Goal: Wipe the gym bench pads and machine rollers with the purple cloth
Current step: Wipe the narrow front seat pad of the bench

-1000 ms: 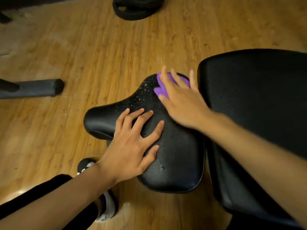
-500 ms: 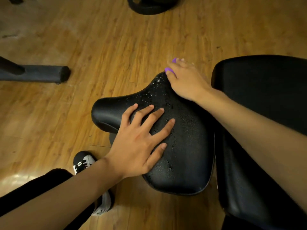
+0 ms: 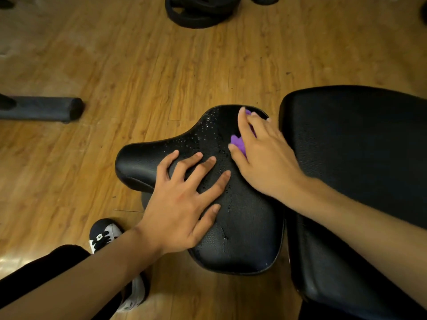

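Right hand (image 3: 265,158) has come back from the far tip of the seat pad (image 3: 245,227) onto its top, and more of the purple cloth (image 3: 238,143) shows now. Cloth sits bunched under the right palm and fingers, near the pad's far end. It pokes out between thumb and index, with a small bit past the fingertips. Fingers are laid mostly straight over it, pressing down, not wrapped round it. Left hand (image 3: 182,204) is unchanged: flat on the pad's near-left part, fingers spread, holding nothing. Water droplets (image 3: 203,132) dot the pad left of the cloth. Larger back pad (image 3: 358,146) is just beside the seat pad on the right. Foam roller (image 3: 44,108) lies far left on the wood floor (image 3: 138,65), weight plates (image 3: 196,12) at top. Shoe (image 3: 104,234) bottom left.
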{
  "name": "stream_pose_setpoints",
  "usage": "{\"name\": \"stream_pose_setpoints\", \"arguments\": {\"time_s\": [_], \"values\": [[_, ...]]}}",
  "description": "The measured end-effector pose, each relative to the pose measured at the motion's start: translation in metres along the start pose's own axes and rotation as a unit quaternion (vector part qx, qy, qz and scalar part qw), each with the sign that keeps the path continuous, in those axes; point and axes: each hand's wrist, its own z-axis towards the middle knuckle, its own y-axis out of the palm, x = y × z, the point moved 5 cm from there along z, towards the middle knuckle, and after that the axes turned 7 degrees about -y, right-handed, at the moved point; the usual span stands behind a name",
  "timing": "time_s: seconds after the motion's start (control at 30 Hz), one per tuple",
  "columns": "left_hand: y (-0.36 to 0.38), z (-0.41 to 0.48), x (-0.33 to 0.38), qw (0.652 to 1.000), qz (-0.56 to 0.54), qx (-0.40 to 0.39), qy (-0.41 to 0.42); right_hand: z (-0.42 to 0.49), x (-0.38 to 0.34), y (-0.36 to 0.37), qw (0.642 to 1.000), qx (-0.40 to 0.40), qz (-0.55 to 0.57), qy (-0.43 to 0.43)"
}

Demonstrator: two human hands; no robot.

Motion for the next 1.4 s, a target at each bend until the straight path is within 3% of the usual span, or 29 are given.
{"name": "stream_pose_setpoints", "arguments": {"time_s": [0.07, 0.2, 0.3, 0.4, 0.47, 0.57, 0.67, 0.8, 0.9, 1.1, 1.23, 1.4], "values": [[0.000, 0.000, 0.001, 1.000, 0.000, 0.001, 0.002, -0.013, -0.007, 0.003, 0.997, 0.011, 0.056, 0.051], [0.001, 0.000, 0.002, 1.000, -0.008, 0.002, 0.006, -0.084, -0.039, -0.003, 0.999, 0.014, 0.016, 0.024], [0.000, 0.002, 0.001, 1.000, -0.011, 0.011, 0.003, -0.031, -0.018, 0.002, 0.999, 0.009, 0.026, 0.031], [0.000, 0.003, 0.001, 1.000, -0.010, 0.017, 0.000, 0.058, 0.021, 0.003, 0.990, 0.012, 0.087, 0.110], [0.001, 0.001, 0.002, 1.000, -0.009, 0.015, -0.004, 0.064, 0.026, 0.006, 0.991, 0.013, 0.066, 0.119], [0.003, -0.002, 0.001, 1.000, -0.015, 0.007, -0.004, -0.017, -0.007, 0.004, 0.998, 0.036, 0.025, 0.054], [0.002, -0.001, 0.002, 1.000, -0.023, 0.001, -0.005, -0.077, -0.029, 0.006, 0.999, -0.011, 0.035, 0.029], [-0.001, 0.004, 0.002, 1.000, -0.026, 0.004, -0.012, 0.031, 0.013, 0.009, 0.995, 0.015, 0.068, 0.076], [-0.002, 0.005, 0.003, 1.000, -0.013, -0.003, -0.013, 0.080, 0.036, 0.008, 0.987, -0.018, 0.086, 0.138], [-0.004, 0.001, 0.003, 0.999, -0.012, -0.050, 0.001, -0.061, -0.020, 0.003, 0.998, -0.030, 0.054, 0.031], [-0.005, -0.001, 0.010, 0.999, -0.009, -0.041, -0.021, 0.011, -0.010, 0.002, 0.998, -0.031, 0.029, -0.047], [-0.007, 0.001, 0.008, 0.999, -0.005, -0.013, -0.037, 0.120, -0.020, 0.016, 0.985, -0.130, 0.030, -0.109]]}}
